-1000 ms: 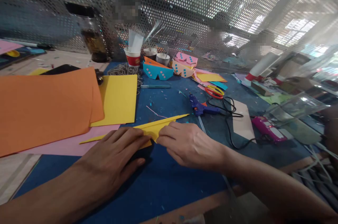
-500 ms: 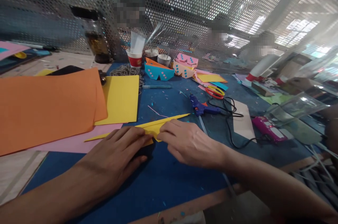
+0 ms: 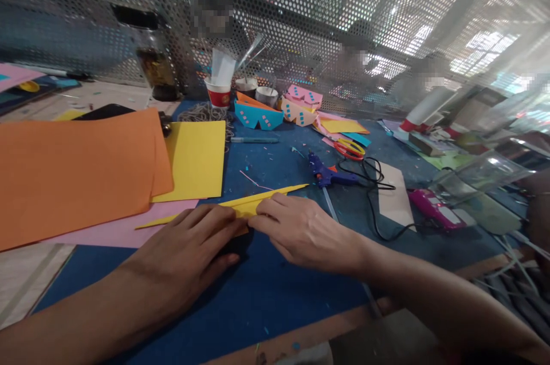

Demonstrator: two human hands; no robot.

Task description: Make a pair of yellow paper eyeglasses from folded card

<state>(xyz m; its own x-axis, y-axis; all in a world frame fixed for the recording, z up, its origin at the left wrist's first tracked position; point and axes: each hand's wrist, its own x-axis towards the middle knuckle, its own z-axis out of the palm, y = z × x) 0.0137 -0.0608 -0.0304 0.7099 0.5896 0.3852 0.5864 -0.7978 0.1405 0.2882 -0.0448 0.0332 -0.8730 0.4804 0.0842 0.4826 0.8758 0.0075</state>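
A narrow folded piece of yellow paper (image 3: 240, 204) lies on the blue table mat, its pointed ends reaching out left and right. My left hand (image 3: 195, 239) rests on its middle with fingers stretched out and thumb apart, pressing it down. Close beside those fingers, my right hand (image 3: 296, 227) has its fingers curled together on the paper's near edge; the fingertips are partly hidden. Just beyond the paper's right tip is a blue glue gun (image 3: 329, 173).
Orange sheets (image 3: 81, 170), a yellow sheet (image 3: 195, 161) and a pink sheet (image 3: 107, 230) overlap at left. Paper glasses (image 3: 258, 117) and a red-white cup (image 3: 219, 95) stand at the back. Scissors (image 3: 350, 149), a black cord and a magenta device (image 3: 436, 208) lie rightward.
My right hand has slid a little to the left along the yellow paper, closer to my left hand. My left hand stays in place on the paper.
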